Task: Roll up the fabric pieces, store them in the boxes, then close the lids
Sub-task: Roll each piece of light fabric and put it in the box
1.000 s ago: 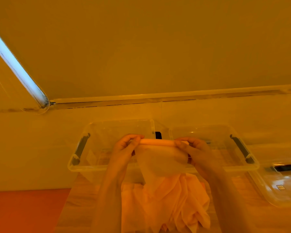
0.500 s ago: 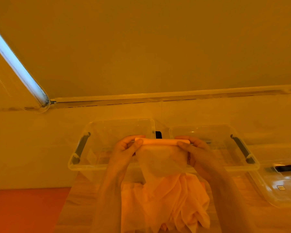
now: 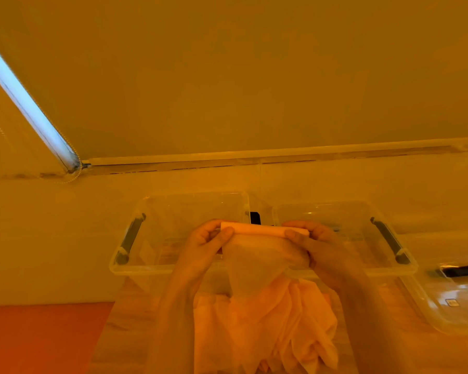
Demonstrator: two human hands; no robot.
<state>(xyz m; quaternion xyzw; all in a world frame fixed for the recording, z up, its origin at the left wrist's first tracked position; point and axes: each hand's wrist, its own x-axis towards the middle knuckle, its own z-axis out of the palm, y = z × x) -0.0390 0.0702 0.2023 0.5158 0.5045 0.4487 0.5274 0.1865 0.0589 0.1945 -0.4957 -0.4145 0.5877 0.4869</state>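
I hold a thin pale fabric piece (image 3: 257, 261) up in front of me, its top edge wound into a tight roll (image 3: 264, 229). My left hand (image 3: 207, 245) pinches the roll's left end and my right hand (image 3: 315, 242) pinches its right end. The loose part hangs down onto a crumpled heap of fabric (image 3: 268, 325) on the table. Behind the roll stand two clear plastic boxes side by side, the left box (image 3: 157, 267) and the right box (image 3: 362, 211), both open, each with a dark handle on its outer end.
A clear lid (image 3: 449, 298) with a dark latch lies to the right of the boxes. The boxes stand on a light wooden table (image 3: 125, 333) against a pale wall. An orange floor area (image 3: 43, 338) shows at lower left.
The roll's ends now stick out further past my fingers, and my hands sit slightly wider apart. The boxes and the heap have not moved.
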